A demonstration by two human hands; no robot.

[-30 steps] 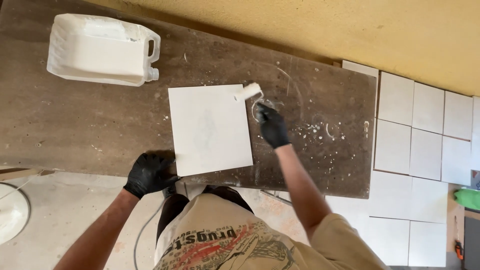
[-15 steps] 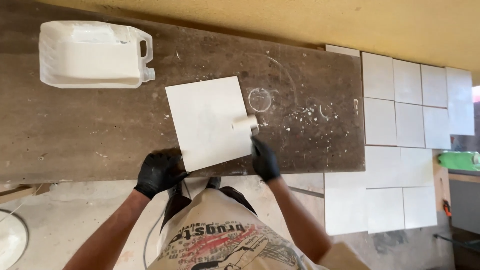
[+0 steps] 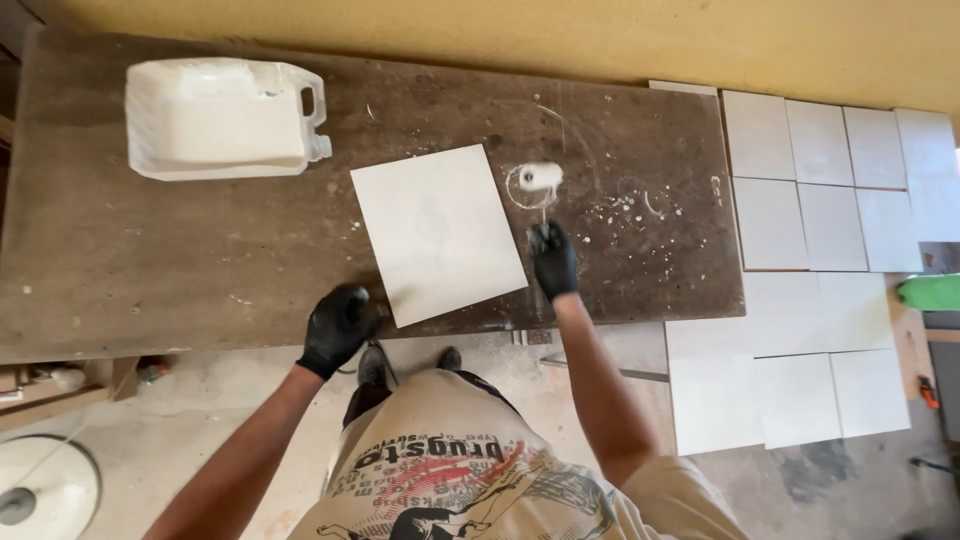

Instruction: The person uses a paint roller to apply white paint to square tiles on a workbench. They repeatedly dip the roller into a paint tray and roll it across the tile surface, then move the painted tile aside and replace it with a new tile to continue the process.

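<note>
Presently, right hand [image 3: 553, 260] grips small white foam roller [image 3: 540, 178] at square white tile's [image 3: 438, 232] three o'clock; left hand [image 3: 338, 326], clenched, steadies tile's seven o'clock corner on brown desk [image 3: 150, 250]. Advise even, overlapping strokes.

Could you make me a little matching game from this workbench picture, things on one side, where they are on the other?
Things:
1. cut-open white jug
2. white tile
3. small paint roller
4. left hand

Places:
A. at the near edge of the bench, gloved in black
B. far left of the bench
C. held by the right hand, right of the tile
D. flat in the middle of the bench

Pairs: 1-B, 2-D, 3-C, 4-A
</note>
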